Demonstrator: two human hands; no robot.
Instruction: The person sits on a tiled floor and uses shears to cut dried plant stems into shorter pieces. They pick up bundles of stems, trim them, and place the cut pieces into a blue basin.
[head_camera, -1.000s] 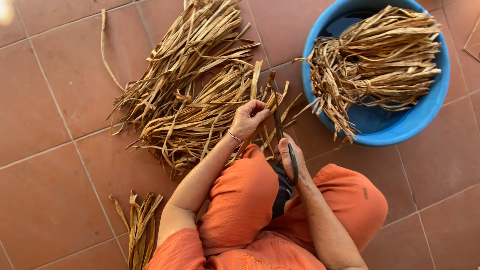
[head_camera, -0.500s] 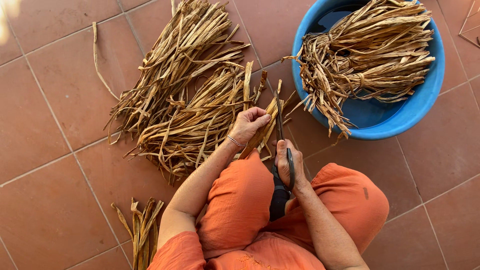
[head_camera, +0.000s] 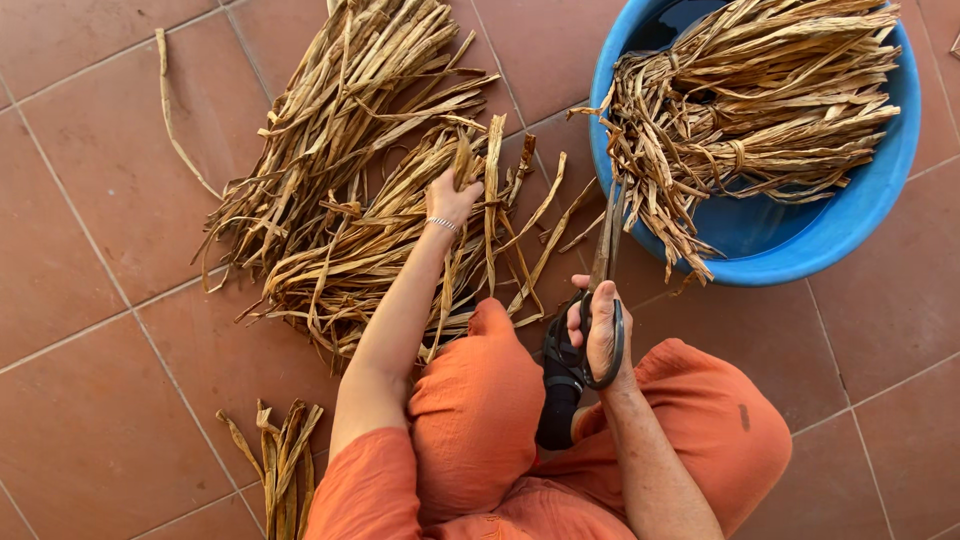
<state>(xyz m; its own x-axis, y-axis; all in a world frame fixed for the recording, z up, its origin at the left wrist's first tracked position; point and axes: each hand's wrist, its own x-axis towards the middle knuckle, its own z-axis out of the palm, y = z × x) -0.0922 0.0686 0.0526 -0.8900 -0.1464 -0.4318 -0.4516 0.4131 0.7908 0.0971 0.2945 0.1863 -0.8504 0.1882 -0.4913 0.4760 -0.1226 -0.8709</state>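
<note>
On the tiled floor (head_camera: 90, 300), a seated person in orange clothing works over a loose heap of dried leaf strips (head_camera: 350, 200); the left hand (head_camera: 452, 195) is extended onto the near edge of that heap, its fingers curled closed about a few upright strips at the heap's right side; a thin bracelet sits at the wrist. The right hand (head_camera: 598, 325) is held above the knees, its fingers threaded through and closed around the dark handles of a pair of scissors (head_camera: 595, 300); the blades point away from the body toward the basin and appear shut, though their tips are hard to separate from the strips behind them. A blue plastic basin (head_camera: 800, 245) stands to the upper right, just beside the scissor tips; it holds a tied bundle of dried strips (head_camera: 760, 110) whose loose ends hang over the near rim. A small bunch of cut strips (head_camera: 280, 460) lies on the floor beside the left elbow, apart from the main heap; one long single strip (head_camera: 170, 110) curves away at the heap's left.
</note>
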